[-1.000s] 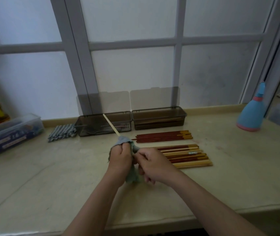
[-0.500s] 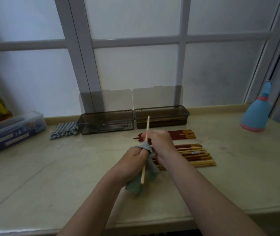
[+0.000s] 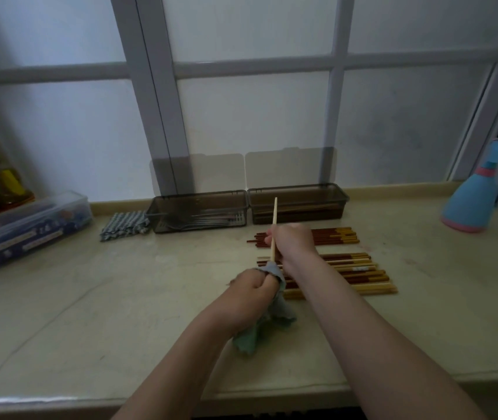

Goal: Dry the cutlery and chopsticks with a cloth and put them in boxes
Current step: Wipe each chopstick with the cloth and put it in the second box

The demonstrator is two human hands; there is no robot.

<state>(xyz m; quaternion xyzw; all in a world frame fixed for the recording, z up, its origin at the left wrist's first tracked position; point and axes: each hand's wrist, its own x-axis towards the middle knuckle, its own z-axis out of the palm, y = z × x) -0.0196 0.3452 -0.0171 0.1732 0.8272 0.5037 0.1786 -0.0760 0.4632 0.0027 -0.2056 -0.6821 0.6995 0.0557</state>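
Right hand pinches the pale chopstick upright — left hand fist clamps the blue-green cloth round its lower end, likely to wipe it; right-hand box sits just beyond.

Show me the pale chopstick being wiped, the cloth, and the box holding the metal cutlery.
pale chopstick [image 3: 275, 213], head view, bare shaft above the right hand [image 3: 294, 241].
cloth [image 3: 259, 334], head view, loose fold below the left hand [image 3: 250, 286].
cutlery box [image 3: 199, 194], head view, back rim.
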